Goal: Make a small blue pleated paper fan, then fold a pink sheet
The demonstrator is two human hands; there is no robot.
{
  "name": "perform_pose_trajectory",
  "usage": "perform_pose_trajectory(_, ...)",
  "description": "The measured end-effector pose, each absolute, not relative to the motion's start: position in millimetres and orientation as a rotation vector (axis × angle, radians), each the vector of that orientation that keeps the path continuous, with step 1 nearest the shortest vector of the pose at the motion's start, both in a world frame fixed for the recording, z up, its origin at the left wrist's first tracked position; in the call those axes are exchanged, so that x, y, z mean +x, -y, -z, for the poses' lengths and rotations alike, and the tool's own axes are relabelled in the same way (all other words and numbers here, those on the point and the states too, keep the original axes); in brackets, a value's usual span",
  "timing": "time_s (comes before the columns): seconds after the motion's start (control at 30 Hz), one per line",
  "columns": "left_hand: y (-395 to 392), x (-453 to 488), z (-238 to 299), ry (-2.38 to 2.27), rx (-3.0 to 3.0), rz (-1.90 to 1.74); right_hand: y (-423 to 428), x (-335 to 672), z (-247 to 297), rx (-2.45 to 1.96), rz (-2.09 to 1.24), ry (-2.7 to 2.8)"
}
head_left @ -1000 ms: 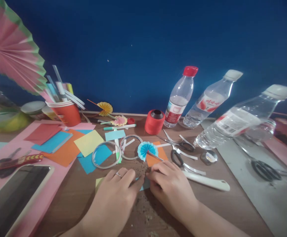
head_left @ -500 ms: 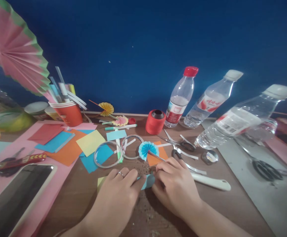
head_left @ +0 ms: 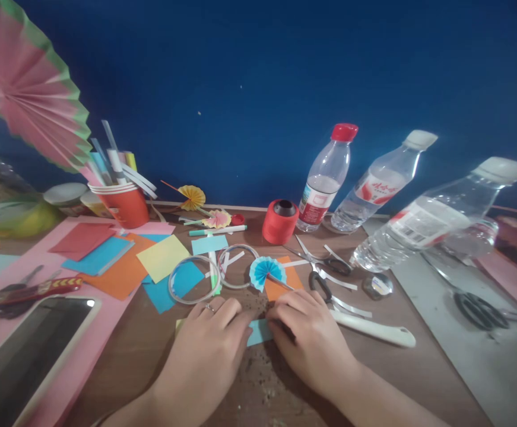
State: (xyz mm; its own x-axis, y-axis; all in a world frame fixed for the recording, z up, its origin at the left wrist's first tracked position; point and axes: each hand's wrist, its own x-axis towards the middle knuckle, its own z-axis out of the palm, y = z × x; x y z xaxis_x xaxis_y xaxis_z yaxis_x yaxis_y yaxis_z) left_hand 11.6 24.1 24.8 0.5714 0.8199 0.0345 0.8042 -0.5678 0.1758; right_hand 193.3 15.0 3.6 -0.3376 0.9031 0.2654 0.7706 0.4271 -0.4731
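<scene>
A light blue paper strip [head_left: 259,333] lies low over the table between my two hands, its ends hidden under the fingers. My left hand [head_left: 211,347], with a ring on one finger, is closed on the strip's left end. On the right end, my right hand [head_left: 307,341] has its fingers curled in around the paper. A sliver of yellow paper [head_left: 179,325] peeks out beside the left fingers. Just beyond the right fingertips lies a small blue pleated paper fan [head_left: 265,271] on a thin stick. Scissors [head_left: 320,279] and a white-handled tool [head_left: 380,330] lie by the right hand.
Two tape rings [head_left: 194,299] rest on coloured paper squares ahead. A red cylinder [head_left: 279,224] and several plastic bottles [head_left: 323,190] stand at the back right. Left are a red cup [head_left: 127,207] of pens, a phone [head_left: 33,359] and a folding knife [head_left: 40,290].
Both hands have shifted slightly left along with the blue strip. My right hand has drawn away from the scissors' handle, showing more of it.
</scene>
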Motion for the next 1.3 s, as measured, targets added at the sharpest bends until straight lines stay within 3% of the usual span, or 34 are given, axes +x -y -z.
perform_pose_trajectory(0.37,-25.8,9.9,-19.9,-1.366,2.577,-0.264,-18.3,196.2,-2.3,-1.412,-0.545,2.126)
perform_pose_trajectory(0.87,-24.1,8.8,-17.7,-1.364,2.742,-0.199,-15.8,193.8,-1.9,-1.337,-0.101,2.365)
perform_pose_trajectory(1.3,-14.9,11.7,-25.2,-1.334,2.785,-0.191,-12.9,191.1,-7.8,-1.3,-0.077,2.395)
